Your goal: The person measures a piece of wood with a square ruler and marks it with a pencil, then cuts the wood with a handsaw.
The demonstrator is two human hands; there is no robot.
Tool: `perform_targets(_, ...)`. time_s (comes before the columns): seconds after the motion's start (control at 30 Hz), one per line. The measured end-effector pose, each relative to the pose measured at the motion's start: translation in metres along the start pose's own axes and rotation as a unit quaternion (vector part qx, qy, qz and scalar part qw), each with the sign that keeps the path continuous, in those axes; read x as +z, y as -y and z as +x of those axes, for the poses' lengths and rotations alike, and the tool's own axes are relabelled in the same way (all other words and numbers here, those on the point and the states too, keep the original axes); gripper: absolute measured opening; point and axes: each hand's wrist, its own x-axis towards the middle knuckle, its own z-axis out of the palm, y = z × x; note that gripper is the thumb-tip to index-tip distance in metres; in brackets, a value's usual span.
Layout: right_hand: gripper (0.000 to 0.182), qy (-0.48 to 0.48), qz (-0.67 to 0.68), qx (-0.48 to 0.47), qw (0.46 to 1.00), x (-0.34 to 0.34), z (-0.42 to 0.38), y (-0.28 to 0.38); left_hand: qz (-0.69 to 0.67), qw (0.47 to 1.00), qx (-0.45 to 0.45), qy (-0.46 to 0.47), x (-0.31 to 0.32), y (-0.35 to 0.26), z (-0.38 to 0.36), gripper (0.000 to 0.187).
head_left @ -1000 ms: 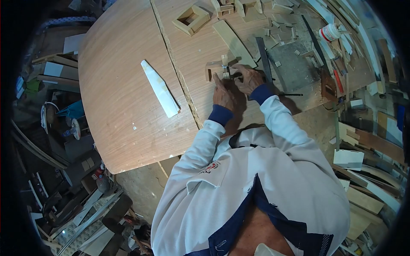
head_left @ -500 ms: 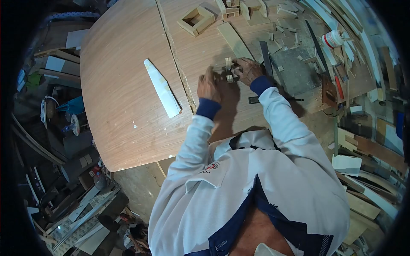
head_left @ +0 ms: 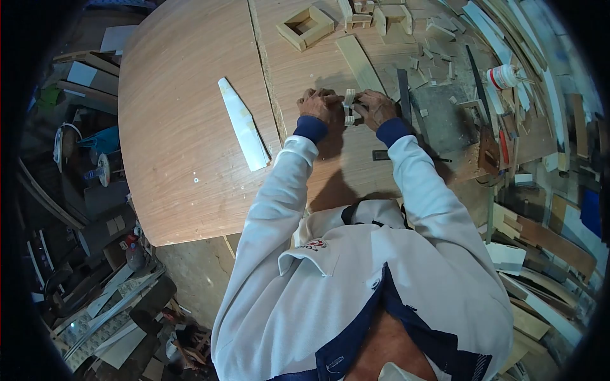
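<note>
A small assembly of pale wood pieces (head_left: pixel 349 101) is between my two hands over the table. My left hand (head_left: pixel 318 105) closes on its left side, fingers bent and pressed together. On the opposite side my right hand (head_left: pixel 376 108) grips it with curled fingers. My fingers hide much of its shape. A flat light wood strip (head_left: pixel 359 63) lies just beyond my hands. To the right of my right hand is a dark narrow bar (head_left: pixel 404 95). Closer to my body, a short dark piece (head_left: pixel 381 155) rests on the table.
A square wooden frame (head_left: pixel 305 28) and small wooden constructions (head_left: pixel 394 23) stand at the back. A white tapered piece (head_left: pixel 244 127) lies left on the table (head_left: pixel 184 127). Rightward are a grey plate (head_left: pixel 445 114), wood scraps, a white bottle (head_left: pixel 502 77) and a handsaw (head_left: pixel 488 151).
My left hand has moved in to the right and now meets the small wood assembly. My right hand still holds it. The whole view has shifted slightly.
</note>
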Motion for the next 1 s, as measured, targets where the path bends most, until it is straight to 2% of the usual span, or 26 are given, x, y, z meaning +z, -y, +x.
perform_targets(0.13,0.02,0.0,-0.006,0.001,1.0,0.0,0.001,0.001,0.011,1.0,0.01,-0.014,-0.003,-0.002,-0.002,0.025)
perform_targets(0.2,0.021,0.001,-0.003,0.002,1.0,0.0,0.0,0.001,0.063,0.998,0.015,-0.013,-0.002,-0.004,-0.002,0.027)
perform_targets(0.33,0.017,-0.021,-0.01,-0.009,1.0,0.001,-0.001,0.003,0.059,0.998,-0.002,0.004,0.007,0.0,0.001,0.031)
perform_targets(0.43,0.021,-0.009,-0.024,-0.007,1.0,0.003,-0.001,0.001,0.073,0.997,-0.008,0.014,0.01,0.001,0.001,0.032)
perform_targets(0.83,0.02,-0.02,-0.039,-0.017,0.999,0.004,-0.002,0.001,0.058,0.998,0.003,-0.016,0.007,-0.004,0.0,0.028)
perform_targets(1.0,0.02,-0.009,-0.062,-0.021,0.998,0.007,0.0,-0.001,0.075,0.997,-0.002,0.011,0.006,-0.005,0.0,0.034)
